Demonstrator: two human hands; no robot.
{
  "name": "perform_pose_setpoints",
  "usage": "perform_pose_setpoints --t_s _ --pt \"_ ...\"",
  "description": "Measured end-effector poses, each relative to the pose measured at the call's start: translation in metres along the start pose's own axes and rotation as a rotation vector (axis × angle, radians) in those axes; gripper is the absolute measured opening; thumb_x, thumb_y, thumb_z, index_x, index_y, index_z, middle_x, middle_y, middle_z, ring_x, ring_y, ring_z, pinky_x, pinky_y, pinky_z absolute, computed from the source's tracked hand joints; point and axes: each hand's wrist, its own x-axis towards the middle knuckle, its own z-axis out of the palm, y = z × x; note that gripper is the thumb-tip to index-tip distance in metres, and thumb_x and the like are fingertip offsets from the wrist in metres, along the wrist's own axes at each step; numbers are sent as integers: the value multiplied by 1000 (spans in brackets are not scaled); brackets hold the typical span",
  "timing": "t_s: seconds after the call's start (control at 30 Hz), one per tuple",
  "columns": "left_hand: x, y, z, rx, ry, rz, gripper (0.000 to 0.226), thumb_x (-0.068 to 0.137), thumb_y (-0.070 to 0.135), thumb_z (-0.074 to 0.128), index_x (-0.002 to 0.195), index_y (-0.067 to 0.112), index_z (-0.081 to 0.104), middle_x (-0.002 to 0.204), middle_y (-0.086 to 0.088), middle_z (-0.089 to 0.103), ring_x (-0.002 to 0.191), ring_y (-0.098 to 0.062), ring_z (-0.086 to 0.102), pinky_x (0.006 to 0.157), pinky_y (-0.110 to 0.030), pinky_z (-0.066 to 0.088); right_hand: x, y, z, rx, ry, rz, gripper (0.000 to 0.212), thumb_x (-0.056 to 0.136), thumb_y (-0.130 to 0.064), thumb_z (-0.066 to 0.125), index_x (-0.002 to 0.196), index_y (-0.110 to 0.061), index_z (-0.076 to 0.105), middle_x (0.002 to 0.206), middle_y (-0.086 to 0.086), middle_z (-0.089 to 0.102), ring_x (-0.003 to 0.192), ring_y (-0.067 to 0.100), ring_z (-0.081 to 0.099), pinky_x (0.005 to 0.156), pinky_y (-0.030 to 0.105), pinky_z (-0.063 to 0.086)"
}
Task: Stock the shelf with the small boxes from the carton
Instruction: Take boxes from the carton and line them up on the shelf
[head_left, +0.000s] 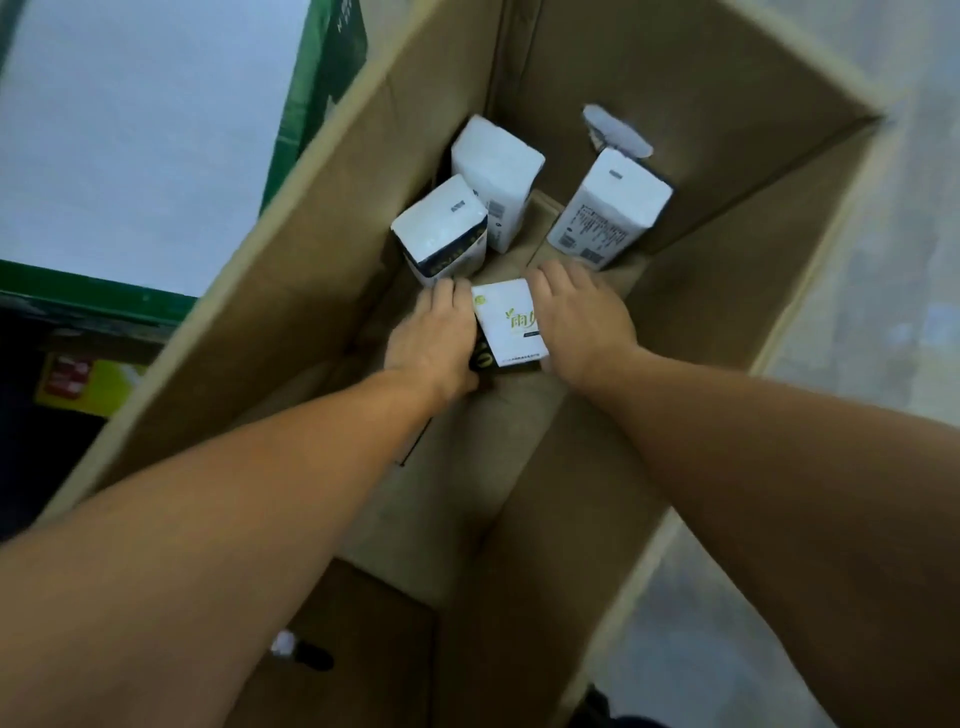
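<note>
Pale floor (883, 467) surrounded a tall brown cardboard carton (291, 249). On its bottom, left hand (434, 340) and right hand (582, 317) gripped one white small box (511, 325) between them; three others (496, 176) stood behind.

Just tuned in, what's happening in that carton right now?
A person is reaching deep into a tall open carton with both arms. The left hand and right hand press against opposite sides of a small white box with green print near the bottom. Three more white boxes remain inside: two together at the far left and one at the far right. No shelf is in view.
</note>
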Motion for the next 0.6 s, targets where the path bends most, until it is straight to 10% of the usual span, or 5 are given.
perform_pose_setpoints --t_s 0.6 --pt "-270 68 -399 66 360 97 95 68 32 82 142 5 29 136 -11 38 127 -29 37 88 -45 48 -194 -20 -452 -27 278 -81 89 62 -28 83 136 -8 38 132 10 44 120 29 43 102 36 35"
